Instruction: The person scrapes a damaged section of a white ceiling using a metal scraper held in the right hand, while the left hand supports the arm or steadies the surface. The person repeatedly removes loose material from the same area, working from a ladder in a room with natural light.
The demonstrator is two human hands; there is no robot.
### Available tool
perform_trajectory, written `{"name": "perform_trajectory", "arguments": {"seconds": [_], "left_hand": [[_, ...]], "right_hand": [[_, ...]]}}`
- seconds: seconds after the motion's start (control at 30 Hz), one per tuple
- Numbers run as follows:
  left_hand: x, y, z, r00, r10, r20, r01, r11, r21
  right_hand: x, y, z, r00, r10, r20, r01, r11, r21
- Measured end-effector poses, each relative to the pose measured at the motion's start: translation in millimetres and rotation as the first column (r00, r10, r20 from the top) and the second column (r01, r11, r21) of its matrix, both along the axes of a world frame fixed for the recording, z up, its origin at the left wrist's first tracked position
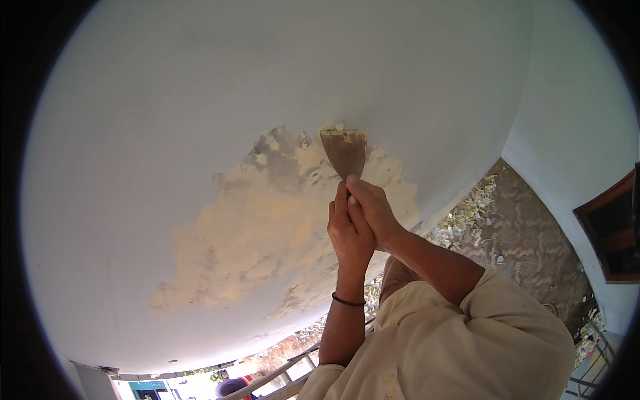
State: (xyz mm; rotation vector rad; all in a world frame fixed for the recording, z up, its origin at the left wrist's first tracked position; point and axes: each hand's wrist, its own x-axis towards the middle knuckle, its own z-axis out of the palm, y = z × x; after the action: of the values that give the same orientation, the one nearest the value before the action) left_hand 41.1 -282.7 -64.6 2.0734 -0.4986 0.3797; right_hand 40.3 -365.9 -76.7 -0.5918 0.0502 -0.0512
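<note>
Both hands grip the handle of a wide, rust-stained scraper point(345, 152). My left hand point(350, 232), with a dark band on its wrist, wraps the handle from the left and below. Against it from the right lies my right hand point(372, 207), one finger reaching up to the base of the blade; the handle is mostly hidden. The blade's edge is at the upper border of a bare, yellowish patch point(260, 220) on the pale painted wall point(165, 115). A small loose-looking paint flake point(339, 127) shows at the edge. Grey areas and ragged bits of coating mark the patch's upper part.
Paint flakes point(467, 220) litter the paved ground point(530, 235) along the wall's foot. Metal rails, apparently of a ladder point(295, 372), run below my left arm. A second wall with a wood-framed opening point(612, 225) stands at right. Something dark blue and red point(235, 386) shows at the bottom.
</note>
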Motion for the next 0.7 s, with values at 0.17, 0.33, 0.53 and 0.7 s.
{"name": "perform_trajectory", "arguments": {"seconds": [0.17,0.33,0.53,0.7], "left_hand": [[-13,9,-22,1.0,0.014,0.016,-0.014,1.0,-0.005],[12,-7,-1,0.993,-0.037,0.111,0.038,0.999,-0.011],[19,-33,23,0.993,-0.059,0.104,0.059,0.998,0.006],[-15,-9,-27,1.0,0.011,-0.01,-0.01,1.0,0.017]], "right_hand": [[-10,11,-15,0.994,-0.019,-0.106,0.011,0.997,-0.078],[8,-5,4,0.996,-0.088,0.006,0.089,0.995,-0.035],[16,-33,21,0.995,-0.095,0.035,0.097,0.995,-0.035],[-13,-8,-25,0.993,-0.023,-0.115,0.009,0.993,-0.121]]}}
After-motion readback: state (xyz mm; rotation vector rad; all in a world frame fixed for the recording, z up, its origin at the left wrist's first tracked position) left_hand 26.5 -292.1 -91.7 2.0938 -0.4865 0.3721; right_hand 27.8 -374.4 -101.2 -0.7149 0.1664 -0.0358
